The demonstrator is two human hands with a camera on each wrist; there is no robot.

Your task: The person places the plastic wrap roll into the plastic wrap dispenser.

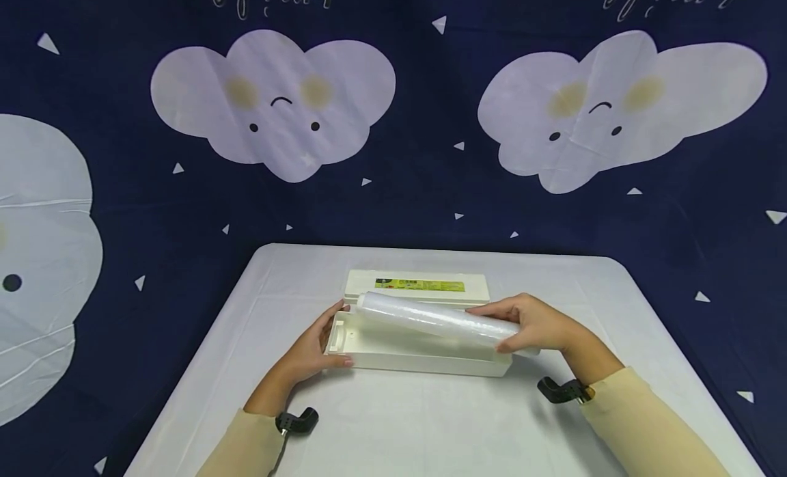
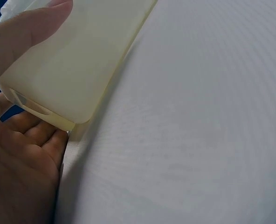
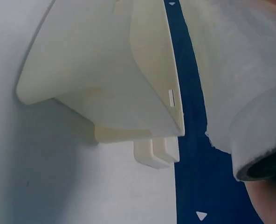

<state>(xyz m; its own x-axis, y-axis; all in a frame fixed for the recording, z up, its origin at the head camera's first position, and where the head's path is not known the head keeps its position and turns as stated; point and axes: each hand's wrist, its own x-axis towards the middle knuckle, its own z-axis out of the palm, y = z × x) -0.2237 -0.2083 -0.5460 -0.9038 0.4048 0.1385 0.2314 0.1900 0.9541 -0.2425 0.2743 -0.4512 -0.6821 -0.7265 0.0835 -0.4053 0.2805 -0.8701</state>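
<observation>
My right hand [image 1: 535,323] grips a roll of plastic wrap [image 1: 430,318] near its right end. The roll slants over an open cream box [image 1: 418,362], its left end resting at or just above the box's back left corner. In the right wrist view, the roll's hollow end [image 3: 264,163] hangs apart from the box's end wall [image 3: 114,112]. At the box's left end, my left hand [image 1: 316,344] holds on with the thumb [image 2: 40,25] against the front wall and the other fingers around behind. The inside of the box shows bare under the roll.
Behind the box lies its cream lid [image 1: 356,284] with a yellow-green label [image 1: 420,285]. Everything stands on a white-covered table [image 1: 430,429]. A dark blue cloth with clouds [image 1: 424,190] hangs beyond the far edge. Each wrist carries a black camera mount [image 1: 298,421].
</observation>
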